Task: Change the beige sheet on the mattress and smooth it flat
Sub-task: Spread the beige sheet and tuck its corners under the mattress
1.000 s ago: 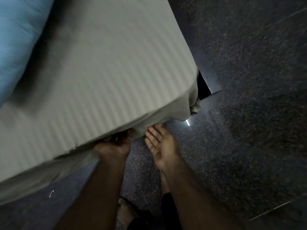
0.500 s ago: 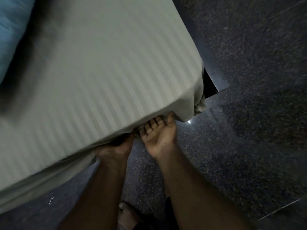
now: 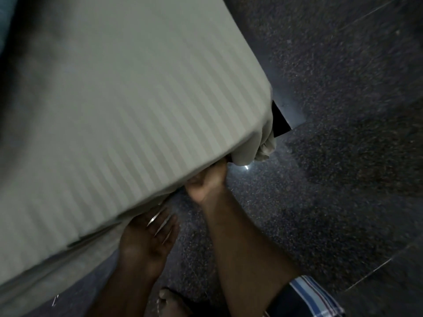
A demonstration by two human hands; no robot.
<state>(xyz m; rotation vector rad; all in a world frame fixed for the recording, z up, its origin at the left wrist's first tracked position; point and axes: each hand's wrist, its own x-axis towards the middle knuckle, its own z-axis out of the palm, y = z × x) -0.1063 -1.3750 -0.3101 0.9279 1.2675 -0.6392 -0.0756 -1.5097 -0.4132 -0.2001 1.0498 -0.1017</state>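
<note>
The right hand's [image 3: 207,181] fingers are tucked out of sight under the mattress [image 3: 75,266] corner, so their grasp cannot be told. The left hand [image 3: 148,236] is laid against the mattress edge, fingers hidden too. The striped beige sheet [image 3: 128,106] is stretched over the mattress, bunched at the corner above the dark speckled floor [image 3: 332,179].

Right hand [image 3: 207,183] apparently under sheet [image 3: 128,115] corner; left hand [image 3: 148,239] beside.
</note>
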